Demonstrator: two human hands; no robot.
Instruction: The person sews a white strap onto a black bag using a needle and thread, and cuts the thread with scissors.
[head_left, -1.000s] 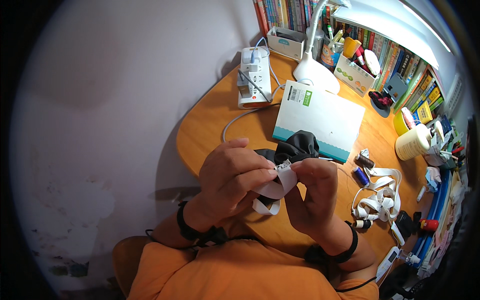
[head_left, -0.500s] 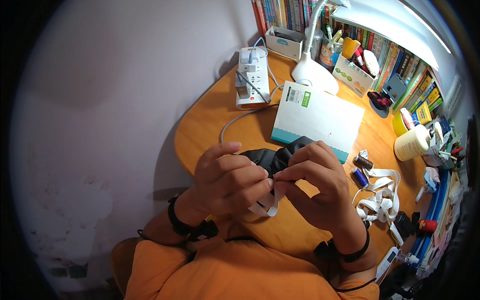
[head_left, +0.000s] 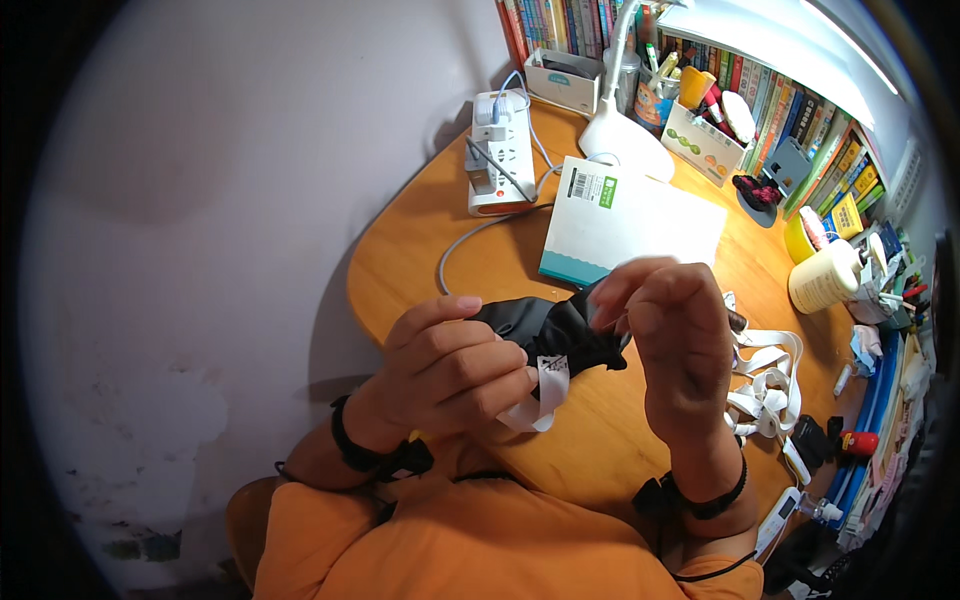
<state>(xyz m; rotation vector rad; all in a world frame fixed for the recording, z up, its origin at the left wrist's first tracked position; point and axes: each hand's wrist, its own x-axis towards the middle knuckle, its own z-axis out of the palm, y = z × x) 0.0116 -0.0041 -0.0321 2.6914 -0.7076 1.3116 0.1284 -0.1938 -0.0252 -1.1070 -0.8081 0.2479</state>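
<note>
Over the desk (head_left: 405, 250), your left hand (head_left: 450, 365) pinches a white band (head_left: 553, 384) by black cloth (head_left: 533, 328); your right hand (head_left: 672, 325) is raised, fingers curled (I cannot tell whether they pinch anything), left of tangled white tape (head_left: 770, 382).

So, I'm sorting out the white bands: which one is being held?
The looped white band in the left hand, beside the black fabric; the tangled white band lies on the desk, to the right.
</note>
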